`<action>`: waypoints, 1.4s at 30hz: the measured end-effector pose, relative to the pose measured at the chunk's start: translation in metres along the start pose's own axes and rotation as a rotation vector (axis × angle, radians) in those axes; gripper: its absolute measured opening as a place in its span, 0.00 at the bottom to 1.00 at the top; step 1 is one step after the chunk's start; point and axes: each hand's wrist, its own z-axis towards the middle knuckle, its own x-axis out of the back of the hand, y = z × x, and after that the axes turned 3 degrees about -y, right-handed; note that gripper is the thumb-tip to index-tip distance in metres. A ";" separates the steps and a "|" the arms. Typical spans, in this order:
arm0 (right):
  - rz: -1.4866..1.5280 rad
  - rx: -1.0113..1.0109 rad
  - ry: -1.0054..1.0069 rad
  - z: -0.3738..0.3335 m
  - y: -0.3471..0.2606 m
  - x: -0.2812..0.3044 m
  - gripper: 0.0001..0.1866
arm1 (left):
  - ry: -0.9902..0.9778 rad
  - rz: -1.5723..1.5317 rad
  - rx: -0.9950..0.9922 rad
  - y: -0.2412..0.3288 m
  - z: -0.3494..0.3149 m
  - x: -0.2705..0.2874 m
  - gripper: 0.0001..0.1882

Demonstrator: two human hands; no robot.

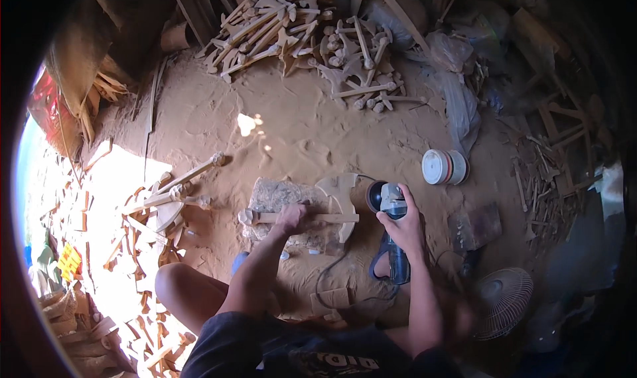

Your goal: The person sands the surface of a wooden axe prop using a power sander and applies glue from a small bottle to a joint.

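Observation:
Across a rough wooden block lies an axe-shaped wooden piece, with a knob at its left end and a curved, crescent-like head at its right. My left hand is closed around its shaft near the middle. In my right hand is an angle grinder, held upright just right of the wooden head. Its round dark disc faces the wood, with a small gap between them. Whether the disc is spinning I cannot tell.
Carved wooden pieces are heaped at the back, more in bright sunlight at left. A white tub lies tipped over at right, above a fan. A dark cord loops over the sandy floor near my legs.

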 end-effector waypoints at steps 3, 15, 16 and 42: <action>-0.121 0.044 -0.189 0.065 -0.006 -0.040 0.48 | -0.053 -0.010 0.135 -0.003 0.007 0.003 0.29; -0.631 -0.028 -0.752 0.179 -0.053 -0.157 0.48 | -0.156 0.034 0.189 -0.015 0.013 -0.010 0.28; -0.641 -0.041 -0.750 0.181 -0.052 -0.156 0.48 | -0.122 0.019 0.158 -0.014 0.014 -0.010 0.28; -0.674 0.002 -0.807 0.197 -0.042 -0.157 0.48 | -0.146 0.032 0.200 -0.003 0.014 0.001 0.29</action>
